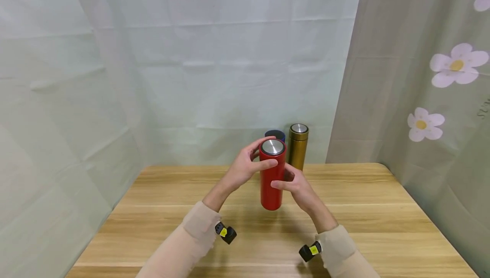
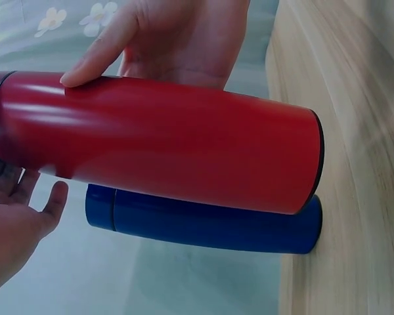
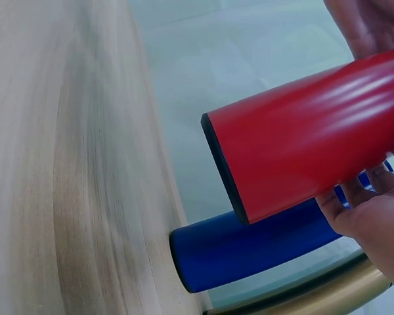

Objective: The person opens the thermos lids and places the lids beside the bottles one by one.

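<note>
A red thermos bottle point(image 1: 271, 184) with a silver-topped lid point(image 1: 273, 146) is held upright above the table between both hands. At its top, my left hand point(image 1: 245, 165) grips around the lid with thumb in front and fingers behind. Lower down, my right hand point(image 1: 300, 186) grips the body from the right, thumb across the front. The bottle's base point(image 3: 224, 169) is off the wood in the right wrist view. Behind it stands a blue thermos bottle point(image 2: 203, 220), mostly hidden by the red one in the head view. A gold thermos bottle point(image 1: 297, 150) with a silver-topped lid stands to its right.
The wooden table point(image 1: 172, 218) spreads beneath the arms, its back edge just behind the standing bottles. A pale curtain point(image 1: 229, 57) hangs behind, and a grey one with flowers point(image 1: 402, 78) hangs at the right. Each sleeve carries a small black wrist camera point(image 1: 226, 232).
</note>
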Demonstrator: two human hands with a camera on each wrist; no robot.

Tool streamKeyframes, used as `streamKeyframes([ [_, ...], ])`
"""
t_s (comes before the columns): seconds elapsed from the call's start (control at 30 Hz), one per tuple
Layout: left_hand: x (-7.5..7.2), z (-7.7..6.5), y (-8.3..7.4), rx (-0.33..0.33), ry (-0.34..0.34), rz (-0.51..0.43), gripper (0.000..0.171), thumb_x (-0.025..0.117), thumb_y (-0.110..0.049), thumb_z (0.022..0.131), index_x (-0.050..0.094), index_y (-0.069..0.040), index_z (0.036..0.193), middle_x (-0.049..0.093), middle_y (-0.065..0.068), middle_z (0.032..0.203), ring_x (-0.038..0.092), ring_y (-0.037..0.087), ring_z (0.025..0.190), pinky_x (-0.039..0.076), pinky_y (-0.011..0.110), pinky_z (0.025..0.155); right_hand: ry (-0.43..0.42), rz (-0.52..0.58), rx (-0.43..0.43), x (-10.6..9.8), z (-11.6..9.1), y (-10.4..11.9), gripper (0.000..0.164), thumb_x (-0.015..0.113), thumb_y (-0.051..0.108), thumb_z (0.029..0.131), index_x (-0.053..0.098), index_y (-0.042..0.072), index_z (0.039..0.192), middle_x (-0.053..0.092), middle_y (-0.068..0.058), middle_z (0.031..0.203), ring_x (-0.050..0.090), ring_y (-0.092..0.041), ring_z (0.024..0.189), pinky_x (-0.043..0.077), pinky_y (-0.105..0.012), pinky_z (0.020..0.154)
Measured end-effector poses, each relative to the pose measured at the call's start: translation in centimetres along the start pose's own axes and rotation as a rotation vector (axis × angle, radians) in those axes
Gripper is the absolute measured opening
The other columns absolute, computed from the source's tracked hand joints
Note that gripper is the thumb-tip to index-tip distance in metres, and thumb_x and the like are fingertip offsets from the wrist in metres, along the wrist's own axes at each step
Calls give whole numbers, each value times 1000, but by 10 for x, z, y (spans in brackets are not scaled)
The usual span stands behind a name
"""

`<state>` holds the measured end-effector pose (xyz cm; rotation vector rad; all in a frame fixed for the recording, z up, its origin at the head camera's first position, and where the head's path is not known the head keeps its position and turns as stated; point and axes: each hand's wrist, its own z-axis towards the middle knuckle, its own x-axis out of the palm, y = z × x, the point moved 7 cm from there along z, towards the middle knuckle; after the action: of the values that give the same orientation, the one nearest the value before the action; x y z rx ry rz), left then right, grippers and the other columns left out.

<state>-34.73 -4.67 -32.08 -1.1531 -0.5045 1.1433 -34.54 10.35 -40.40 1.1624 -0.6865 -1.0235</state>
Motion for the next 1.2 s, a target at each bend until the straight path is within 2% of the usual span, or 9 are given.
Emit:
streamKeyframes([
  [0.63, -8, -3, 2, -25, -24, 11, 62, 78, -33, 93, 55, -27, 150, 64, 0, 139, 54, 27, 132, 46, 58, 107, -15, -11, -9, 5, 7, -1, 54, 72, 21, 92, 57, 9, 143, 64, -13, 132, 57, -34, 121, 51, -48, 99],
  [0.87, -7, -3, 3, -26, -21, 18, 64, 78, -34, 93, 54, -23, 151, 63, 2, 140, 53, 28, 134, 44, 59, 109, -15, -1, -12, 4, 7, -3, 54, 72, 20, 92, 58, 7, 143, 64, -13, 131, 57, -34, 121, 51, -50, 99],
  [1.2, -9, -1, 1, -18, -26, 44, 64, 78, -36, 92, 55, -24, 151, 63, 0, 139, 52, 28, 134, 43, 62, 108, -21, -12, -22, 5, 8, -2, 54, 71, 21, 93, 57, 8, 143, 64, -13, 131, 57, -34, 120, 51, -48, 98],
])
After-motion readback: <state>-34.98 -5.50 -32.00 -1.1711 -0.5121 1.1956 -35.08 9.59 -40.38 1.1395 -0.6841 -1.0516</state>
